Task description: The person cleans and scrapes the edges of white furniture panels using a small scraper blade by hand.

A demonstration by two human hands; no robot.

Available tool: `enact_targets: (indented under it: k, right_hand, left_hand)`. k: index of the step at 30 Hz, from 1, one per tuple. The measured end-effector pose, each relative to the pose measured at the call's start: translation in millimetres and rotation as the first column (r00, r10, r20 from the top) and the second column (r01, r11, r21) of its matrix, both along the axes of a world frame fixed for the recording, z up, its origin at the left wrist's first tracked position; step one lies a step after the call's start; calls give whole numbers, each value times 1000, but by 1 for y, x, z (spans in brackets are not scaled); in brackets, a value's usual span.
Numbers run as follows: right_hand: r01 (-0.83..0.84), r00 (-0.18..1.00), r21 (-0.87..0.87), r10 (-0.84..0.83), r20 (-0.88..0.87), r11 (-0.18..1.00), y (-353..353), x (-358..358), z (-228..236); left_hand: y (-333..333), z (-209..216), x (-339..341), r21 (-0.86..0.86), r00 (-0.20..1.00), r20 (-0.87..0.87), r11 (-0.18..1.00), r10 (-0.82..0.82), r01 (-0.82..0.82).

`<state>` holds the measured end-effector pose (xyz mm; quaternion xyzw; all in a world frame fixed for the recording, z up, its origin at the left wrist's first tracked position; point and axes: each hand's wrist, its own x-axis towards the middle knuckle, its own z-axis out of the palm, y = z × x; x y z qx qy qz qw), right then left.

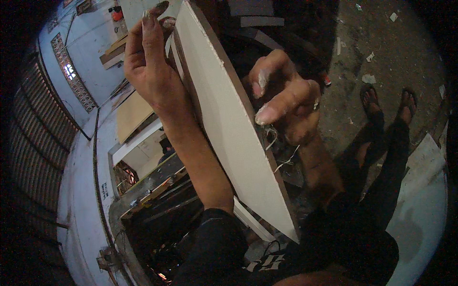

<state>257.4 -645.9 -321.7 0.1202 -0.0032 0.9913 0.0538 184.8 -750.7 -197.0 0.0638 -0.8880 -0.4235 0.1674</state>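
A long pale panel [224,109] stands steeply tilted between my arms, its narrow edge rough with whitish residue. My left hand [152,62] is raised beside the panel's upper left side. Its fingers are bent and close together near the top; what they pinch, if anything, is too small to tell. The left forearm runs along the panel's left side. At the panel's right edge is my right hand [288,95], its fingers curled but apart, the tips at or very near that edge. Whitish smears cover several fingertips. Thin pale strands [288,159] hang just below the right hand.
Two sandalled feet [389,97] stand on a dark floor [348,57] strewn with scraps. Boards [136,117] and a cluttered bench [157,190] lie to the left, before a pale wall [81,167]. A light sheet [422,190] is at the lower right.
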Motion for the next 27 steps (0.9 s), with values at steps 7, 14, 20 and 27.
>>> enact_targets:
  k: [7, 14, 20, 27]
  right_hand:
    - [-10, 1000, -5, 10, -3, 1000, 7, 4, -3]
    - [-30, 1000, -7, 30, 7, 1000, 8, 9, -5]
    - [-69, 995, -34, 71, 72, 997, 9, 16, 2]
    - [-113, 979, -101, 128, 160, 988, 14, 25, 11]
  left_hand:
    - [2, -7, -6, -111, 998, 24, 992, -55, 58]
    - [-17, -3, -12, -649, 942, 23, 712, -334, 268]
    - [-5, -1, -11, -309, 994, 23, 945, -103, 105]
    - [3, -6, -5, -185, 997, 62, 981, -43, 54]
